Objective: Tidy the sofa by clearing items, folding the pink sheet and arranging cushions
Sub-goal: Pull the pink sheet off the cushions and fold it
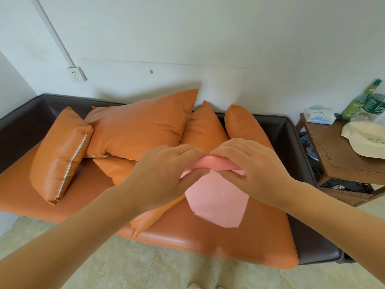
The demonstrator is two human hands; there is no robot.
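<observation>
Above the sofa [208,243] seat, toward its right end, both hands hold the pink sheet [216,197]: the left hand [164,172] and the right hand [252,170] each pinch its folded top edge between fingers and thumb, with the rest hanging down over the seat. The sheet looks partly folded (how many folds, I cannot tell), so folding seems under way. Left of the sheet, the cushions remain unarranged, by my judgement. I count five orange ones: a boxy cushion [60,155] toppled at the left, a large one [143,126] leaning on the back, one [116,170] under the left arm, then two [205,130] [245,126] upright. Right of the sofa stands a wooden table [333,155] carrying one cap [366,138], one tissue pack [318,115] and two green bottles [358,103].
</observation>
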